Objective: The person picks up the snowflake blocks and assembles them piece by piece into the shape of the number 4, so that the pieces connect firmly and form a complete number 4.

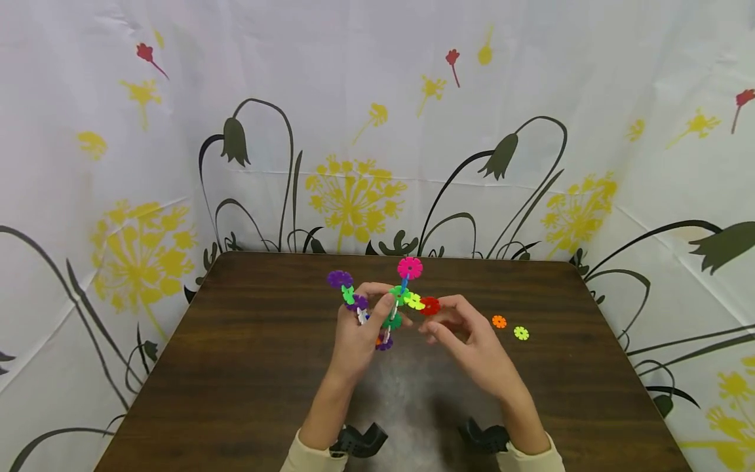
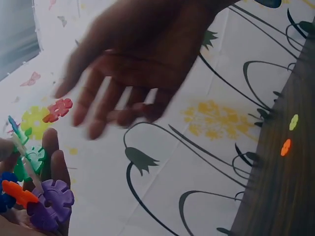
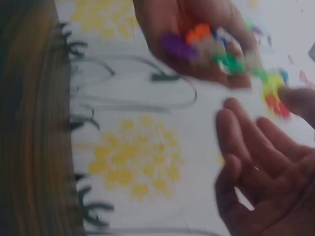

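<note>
My left hand (image 1: 354, 341) grips a branching chain of interlocking plastic flower discs above the table, thumb across its middle. A pink disc (image 1: 409, 267) tops one arm of the chain, and a purple disc (image 1: 340, 279) ends another at the left. Toward the right, a yellow-green disc (image 1: 415, 301) joins a red disc (image 1: 430, 305) at the tip. My right hand (image 1: 480, 354) hovers beside that red disc, its fingers loosely bent. In the left wrist view the right hand (image 2: 142, 73) appears apart from the red disc (image 2: 60, 109), with nothing in it.
Two loose discs, one orange (image 1: 499, 321) and one yellow-green (image 1: 521, 333), lie on the dark wooden table (image 1: 265, 367) right of the right hand. A white flower-printed cloth (image 1: 354, 85) hangs behind the table. A black strap mount (image 1: 360, 440) sits at each wrist.
</note>
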### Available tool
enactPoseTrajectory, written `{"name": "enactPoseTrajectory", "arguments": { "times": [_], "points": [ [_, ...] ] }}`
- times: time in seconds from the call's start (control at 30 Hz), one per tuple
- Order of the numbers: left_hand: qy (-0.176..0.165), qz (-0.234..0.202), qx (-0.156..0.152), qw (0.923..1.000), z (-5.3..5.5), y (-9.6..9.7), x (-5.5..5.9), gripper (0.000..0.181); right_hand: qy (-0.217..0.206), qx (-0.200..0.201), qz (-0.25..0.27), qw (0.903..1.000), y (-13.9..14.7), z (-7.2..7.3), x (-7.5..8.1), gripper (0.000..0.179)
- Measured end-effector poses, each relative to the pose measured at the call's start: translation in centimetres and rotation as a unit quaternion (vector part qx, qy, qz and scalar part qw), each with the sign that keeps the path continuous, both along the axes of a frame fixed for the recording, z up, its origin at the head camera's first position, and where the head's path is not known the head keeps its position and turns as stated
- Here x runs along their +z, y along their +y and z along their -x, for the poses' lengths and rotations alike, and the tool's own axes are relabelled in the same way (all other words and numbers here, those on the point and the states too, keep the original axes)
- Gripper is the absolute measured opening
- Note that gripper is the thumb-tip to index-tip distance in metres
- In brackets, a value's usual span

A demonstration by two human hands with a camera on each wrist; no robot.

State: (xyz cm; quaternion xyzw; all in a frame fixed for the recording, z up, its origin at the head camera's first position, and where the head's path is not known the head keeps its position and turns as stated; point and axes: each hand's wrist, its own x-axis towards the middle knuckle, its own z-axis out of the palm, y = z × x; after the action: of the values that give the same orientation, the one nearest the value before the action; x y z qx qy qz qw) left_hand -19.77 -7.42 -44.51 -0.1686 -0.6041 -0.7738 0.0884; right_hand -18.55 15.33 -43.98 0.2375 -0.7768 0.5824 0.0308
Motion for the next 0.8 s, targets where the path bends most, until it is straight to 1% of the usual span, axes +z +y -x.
{"name": "enactPoseTrajectory", "arguments": {
  "times": [0.03,0.1,0.13,0.17,0.2,0.23,0.27,0.3,0.33,0.37,0.4,0.43,0.47,0.5,0.57,0.63,0.73,0.8],
  "points": [
    [-0.013,-0.001,0.000,0.9999,0.1,0.0,0.0,0.017,-0.010,-0.002,-0.023,0.9997,1.0,0.4,-0.5,0.020],
    [-0.032,0.001,0.001,0.9995,0.2,-0.1,0.0,0.018,-0.040,-0.023,-0.070,0.9965,3.3,1.3,-1.5,0.019],
    [-0.042,0.004,0.002,0.9991,0.3,-0.1,0.1,0.019,-0.053,-0.045,-0.100,0.9925,4.6,1.7,-2.2,0.019],
    [-0.049,0.007,-0.001,0.9987,0.4,-0.2,0.1,0.020,-0.065,-0.074,-0.138,0.9855,6.0,2.2,-2.9,0.020],
    [-0.058,0.014,-0.005,0.9982,0.6,-0.3,0.1,0.021,-0.078,-0.105,-0.175,0.9759,7.4,2.7,-3.6,0.023],
    [-0.064,0.021,-0.011,0.9976,0.6,-0.3,0.1,0.022,-0.089,-0.133,-0.214,0.9638,8.8,3.2,-4.4,0.028],
    [-0.072,0.030,-0.018,0.9968,0.7,-0.4,0.1,0.023,-0.105,-0.162,-0.254,0.9477,10.1,3.6,-5.2,0.034],
    [-0.077,0.036,-0.028,0.9960,0.7,-0.4,0.1,0.023,-0.122,-0.187,-0.294,0.9295,11.4,3.9,-5.8,0.040],
    [-0.081,0.043,-0.037,0.9951,0.7,-0.5,0.1,0.024,-0.140,-0.206,-0.330,0.9106,12.5,4.2,-6.5,0.047],
    [-0.085,0.046,-0.047,0.9942,0.7,-0.5,0.1,0.024,-0.158,-0.218,-0.356,0.8948,13.5,4.5,-7.1,0.053],
    [-0.087,0.049,-0.057,0.9934,0.6,-0.5,0.1,0.024,-0.175,-0.225,-0.374,0.8824,14.3,4.8,-7.7,0.059],
    [-0.088,0.051,-0.066,0.9927,0.5,-0.6,0.1,0.025,-0.190,-0.229,-0.387,0.8727,15.0,5.1,-8.2,0.063],
    [-0.088,0.052,-0.073,0.9920,0.5,-0.6,0.1,0.025,-0.202,-0.230,-0.396,0.8659,15.6,5.3,-8.6,0.066],
    [-0.087,0.054,-0.080,0.9915,0.4,-0.6,0.1,0.025,-0.213,-0.228,-0.399,0.8621,16.0,5.5,-9.0,0.068],
    [-0.084,0.056,-0.090,0.9908,0.3,-0.7,0.1,0.025,-0.223,-0.223,-0.399,0.8609,16.5,5.8,-9.6,0.068],
    [-0.082,0.058,-0.090,0.9909,0.3,-0.7,0.0,0.025,-0.226,-0.221,-0.393,0.8636,16.5,6.0,-10.2,0.065],
    [-0.081,0.052,-0.083,0.9919,0.4,-0.7,-0.2,0.025,-0.225,-0.230,-0.381,0.8667,16.3,6.3,-10.8,0.058],
    [-0.082,0.048,-0.080,0.9922,0.4,-0.8,-0.3,0.026,-0.226,-0.239,-0.362,0.8722,16.3,6.4,-11.2,0.052]
  ]
}}
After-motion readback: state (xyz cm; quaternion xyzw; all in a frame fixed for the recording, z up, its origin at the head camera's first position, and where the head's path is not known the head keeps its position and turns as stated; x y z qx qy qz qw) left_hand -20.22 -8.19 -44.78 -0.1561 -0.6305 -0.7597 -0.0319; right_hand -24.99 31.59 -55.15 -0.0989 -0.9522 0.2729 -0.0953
